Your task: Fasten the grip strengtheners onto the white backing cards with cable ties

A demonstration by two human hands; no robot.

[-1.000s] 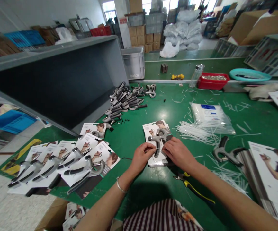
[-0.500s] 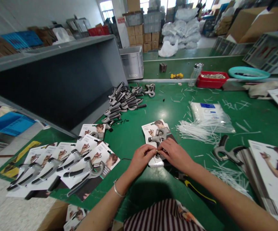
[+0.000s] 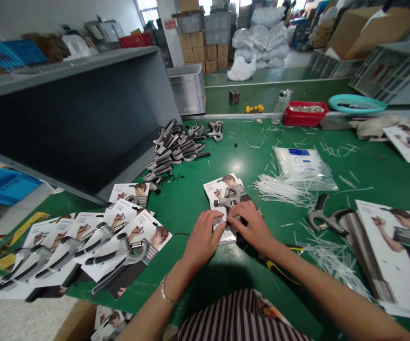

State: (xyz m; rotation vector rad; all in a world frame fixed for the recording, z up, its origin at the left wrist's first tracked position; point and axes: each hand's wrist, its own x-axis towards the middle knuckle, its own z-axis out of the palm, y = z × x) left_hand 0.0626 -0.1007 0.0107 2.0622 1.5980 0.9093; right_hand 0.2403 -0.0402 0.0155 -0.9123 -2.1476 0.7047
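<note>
A grey and black hand grip strengthener (image 3: 232, 194) lies on a printed backing card (image 3: 210, 189), on top of a small stack of cards. My left hand (image 3: 202, 237) rests at the card's lower left, its thumb and index finger a little apart beside the strengthener. My right hand (image 3: 252, 225) has its fingertips pinched together over the strengthener's lower part. Whatever is between them is too small and covered to make out. White cable ties (image 3: 279, 189) lie in a loose bundle to the right. Yellow-and-black pliers (image 3: 279, 272) are partly hidden under my right forearm.
Several carded strengtheners (image 3: 119, 251) overlap at left. Loose strengtheners (image 3: 179, 147) spill from a tipped grey bin (image 3: 119, 156). At right are a bag of ties (image 3: 302, 163), tie offcuts (image 3: 332, 265), another strengthener (image 3: 325, 218) and a card stack (image 3: 389, 246). Behind stands a red tray (image 3: 304, 118).
My left thumb and index finger have parted and drawn slightly back from my right fingertips. My right hand stays pinched at the strengthener. The whole view has shifted a little.
</note>
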